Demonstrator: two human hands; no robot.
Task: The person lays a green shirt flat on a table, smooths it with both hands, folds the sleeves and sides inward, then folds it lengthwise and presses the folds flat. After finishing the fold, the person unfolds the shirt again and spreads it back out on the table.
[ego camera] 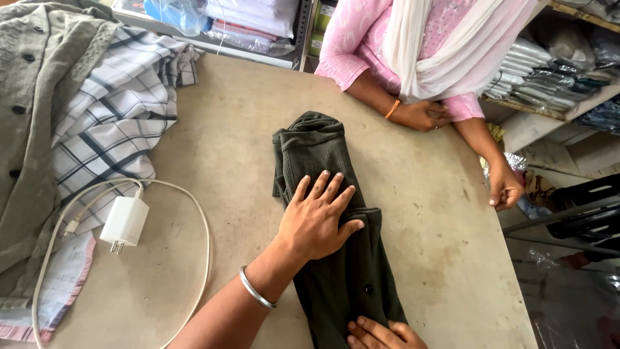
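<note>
1. Shelves (258, 26) stacked with folded, plastic-wrapped cloth run behind a worn beige table (245, 116) that fills most of the view.
2. Lying on the table, from its middle down to the near edge, is a dark green garment (323, 161), folded into a long narrow strip with a dark button showing low on it.
3. Left hand (316, 216) lies flat on the middle of the garment, palm down, fingers spread and pointing toward the far edge; a silver bangle (256, 288) circles that wrist.
4. Right hand (384, 335) touches the garment's lower end at the near edge; only its fingers show, so I cannot tell whether it pinches the cloth or merely rests there.
5. Toward the left edge sits a white charger (124, 222) with its white cable (194, 213) looping around it.
6. Beyond the charger, a checked shirt (116, 116) and a grey-green buttoned garment (32, 84) are heaped at the far left corner.
7. Across the table stands another person in a pink top (361, 39) with a white scarf; one hand rests at the far edge and the other at the right edge.
</note>
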